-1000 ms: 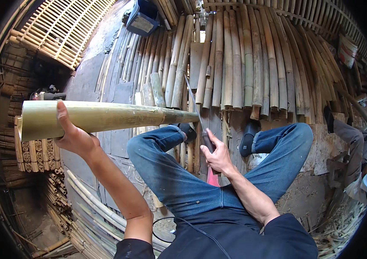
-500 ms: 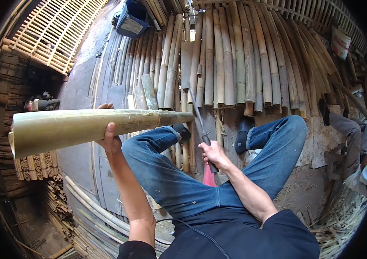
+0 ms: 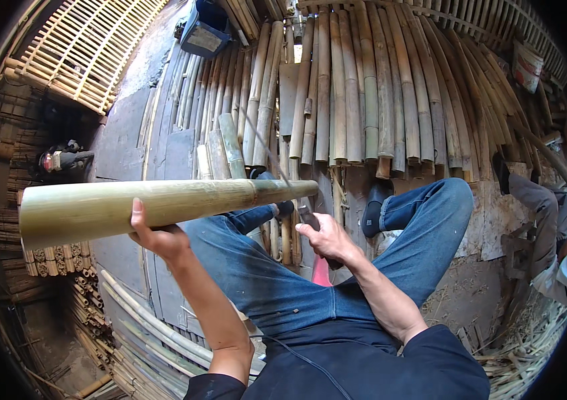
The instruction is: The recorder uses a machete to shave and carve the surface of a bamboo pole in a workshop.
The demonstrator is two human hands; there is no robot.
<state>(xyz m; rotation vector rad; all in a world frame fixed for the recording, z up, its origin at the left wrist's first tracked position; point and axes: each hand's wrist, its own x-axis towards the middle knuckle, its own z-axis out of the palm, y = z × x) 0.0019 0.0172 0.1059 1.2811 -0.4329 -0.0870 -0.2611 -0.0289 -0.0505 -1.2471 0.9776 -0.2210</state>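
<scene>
Fingers (image 3: 138,215) of the left hand (image 3: 160,237) wrapped around a big bamboo pole (image 3: 163,203), right hand (image 3: 327,237) closed on a knife (image 3: 283,180).

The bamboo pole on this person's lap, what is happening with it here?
A seated person in blue jeans holds a thick pale green bamboo pole across the knees. The left hand supports it from below. The right hand holds a long thin metal blade whose edge meets the pole's far end. Split bamboo slats lie on the ground ahead.

One head-worn fisheye view — looking steeply down, close over the lap.
</scene>
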